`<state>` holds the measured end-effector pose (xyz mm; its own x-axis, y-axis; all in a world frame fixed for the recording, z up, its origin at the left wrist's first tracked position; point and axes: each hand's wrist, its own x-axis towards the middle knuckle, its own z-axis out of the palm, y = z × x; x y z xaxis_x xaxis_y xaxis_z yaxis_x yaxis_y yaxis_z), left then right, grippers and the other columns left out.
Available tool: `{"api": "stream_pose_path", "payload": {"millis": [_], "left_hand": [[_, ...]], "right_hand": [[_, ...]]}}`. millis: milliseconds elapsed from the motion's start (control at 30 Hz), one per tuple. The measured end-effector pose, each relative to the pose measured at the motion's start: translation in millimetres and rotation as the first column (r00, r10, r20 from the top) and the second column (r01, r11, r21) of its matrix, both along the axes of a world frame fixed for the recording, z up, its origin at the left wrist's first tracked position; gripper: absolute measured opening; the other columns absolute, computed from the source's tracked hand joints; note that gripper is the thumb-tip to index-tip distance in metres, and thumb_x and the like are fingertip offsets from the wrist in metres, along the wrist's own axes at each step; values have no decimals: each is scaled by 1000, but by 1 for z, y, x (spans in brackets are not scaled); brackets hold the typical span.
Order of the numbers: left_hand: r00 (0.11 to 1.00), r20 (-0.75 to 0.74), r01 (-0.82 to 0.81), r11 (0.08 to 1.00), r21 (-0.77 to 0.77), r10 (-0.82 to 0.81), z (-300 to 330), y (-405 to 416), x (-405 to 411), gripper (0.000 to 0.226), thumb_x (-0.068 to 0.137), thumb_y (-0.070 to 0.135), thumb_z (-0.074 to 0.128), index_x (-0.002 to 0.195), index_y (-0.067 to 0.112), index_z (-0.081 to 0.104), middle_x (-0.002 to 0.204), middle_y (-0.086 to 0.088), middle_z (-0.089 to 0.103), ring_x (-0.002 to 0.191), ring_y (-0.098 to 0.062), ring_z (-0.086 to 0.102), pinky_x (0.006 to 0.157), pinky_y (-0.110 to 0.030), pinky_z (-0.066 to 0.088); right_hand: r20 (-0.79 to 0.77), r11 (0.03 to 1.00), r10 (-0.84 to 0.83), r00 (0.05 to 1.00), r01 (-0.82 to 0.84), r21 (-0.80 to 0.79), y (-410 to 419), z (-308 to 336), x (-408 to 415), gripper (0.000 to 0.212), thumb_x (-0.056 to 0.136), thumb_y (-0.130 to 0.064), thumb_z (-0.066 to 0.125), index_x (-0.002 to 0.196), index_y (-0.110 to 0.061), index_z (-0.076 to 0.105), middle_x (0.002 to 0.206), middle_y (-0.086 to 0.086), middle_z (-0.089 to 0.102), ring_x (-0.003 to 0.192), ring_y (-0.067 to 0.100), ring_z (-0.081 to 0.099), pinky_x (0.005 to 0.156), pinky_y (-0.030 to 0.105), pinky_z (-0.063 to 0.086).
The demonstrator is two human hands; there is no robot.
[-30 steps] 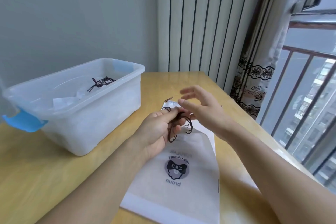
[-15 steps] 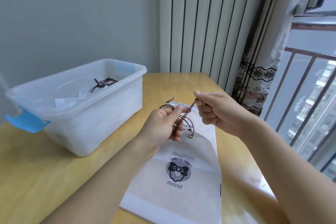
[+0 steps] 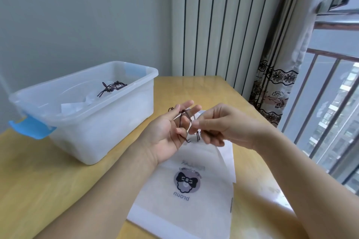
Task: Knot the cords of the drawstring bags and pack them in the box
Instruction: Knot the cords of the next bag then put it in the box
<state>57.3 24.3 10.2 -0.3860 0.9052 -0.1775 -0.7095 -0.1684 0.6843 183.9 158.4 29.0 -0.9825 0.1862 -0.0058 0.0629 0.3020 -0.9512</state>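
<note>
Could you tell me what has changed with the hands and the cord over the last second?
The left hand has opened its fingers, with the dark cord now looped around them. The right hand, open a second ago, took hold of the cord, then came down close to the left hand and pinches it there. The drawstring bag and the box stayed put.

L hand [image 3: 165, 134] fingers opened, cord [image 3: 183, 117] looped round; R hand [image 3: 219, 126] moved in.
</note>
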Motion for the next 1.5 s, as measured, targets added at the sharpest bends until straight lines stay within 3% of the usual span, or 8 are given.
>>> {"api": "stream_pose_path", "payload": {"millis": [133, 333, 500, 667, 933, 1067, 1300, 1500], "left_hand": [[944, -312, -119, 993, -10, 110, -1, 3, -1, 31, 107, 27, 42, 109, 12, 69, 71, -4, 66, 55, -9, 59, 48, -17, 49], [-126, -938, -465, 816, 343, 322, -16, 4, -6, 27, 105, 24, 49, 101, 19, 75, 68, 6, 58, 64, 4, 59, 63, -9, 42], [817, -492, -228, 952, 205, 301, -4, 7, 1, 34, 108, 27, 39, 109, 12, 69, 115, -14, 73, 115, -24, 67, 99, -31, 53], [971, -223, -32, 970, 240, 87, -3, 6, 11, 39, 105, 32, 39, 107, 5, 66, 117, -21, 70, 109, -27, 68, 94, -32, 55], [925, -346, -101, 979, 177, 158, -2, 6, 11, 40, 105, 28, 40, 87, 7, 69, 114, -19, 72, 108, -23, 68, 88, -36, 57], [894, -72, -437, 895, 86, 443, 2, 3, -13, 44, 103, 24, 47, 61, 18, 35, 50, 0, 38, 49, -16, 52, 70, -32, 54], [779, -517, -514, 834, -202, 355, 0, -4, -42, 43, 99, 26, 48, 59, 22, 30, 49, 7, 18, 40, -14, 12, 39, -19, 10], [10, -991, -492, 862, -120, -132, -15, -10, -38, 43, 91, 42, 65, 64, 10, 54, 49, 9, 40, 53, -16, 38, 52, -30, 30]], "right_hand": [[117, 996, -19, 993, 8, 91, 2, -8, -3, 29, 94, -33, 68, 89, -7, 79, 68, 12, 65, 52, 20, 52, 52, 26, 45], [80, 984, -72, 994, 58, 169, 11, -11, -4, 52, 94, -52, 59, 88, -4, 80, 65, 11, 61, 58, 22, 47, 53, 26, 39], [-26, 956, -294, 955, 293, -29, 11, -20, -18, 58, 102, -55, 44, 84, -8, 73, 77, 5, 66, 70, 20, 55, 62, 27, 44], [81, 760, -179, 981, 190, -622, 2, -30, -27, 54, 95, -68, 45, 109, -17, 56, 92, 3, 53, 90, 22, 54, 69, 29, 52], [3, 593, -383, 924, 248, -766, 6, -26, -29, 20, 102, -27, 55, 97, -10, 66, 89, 5, 65, 72, 20, 64, 80, 32, 57], [24, 319, -574, 818, 250, -914, 32, -19, -24, 37, 107, -24, 46, 73, -11, 53, 56, 0, 43, 48, 14, 52, 57, 30, 60], [-35, 799, -601, 799, 599, -52, 54, -18, -8, 37, 106, -29, 50, 79, -8, 63, 57, -2, 31, 47, 13, 22, 43, 24, 19], [-21, 730, -349, 937, 286, 621, 35, -23, -9, 36, 91, -54, 66, 110, -23, 64, 75, -9, 58, 56, 0, 48, 56, 23, 36]]}}
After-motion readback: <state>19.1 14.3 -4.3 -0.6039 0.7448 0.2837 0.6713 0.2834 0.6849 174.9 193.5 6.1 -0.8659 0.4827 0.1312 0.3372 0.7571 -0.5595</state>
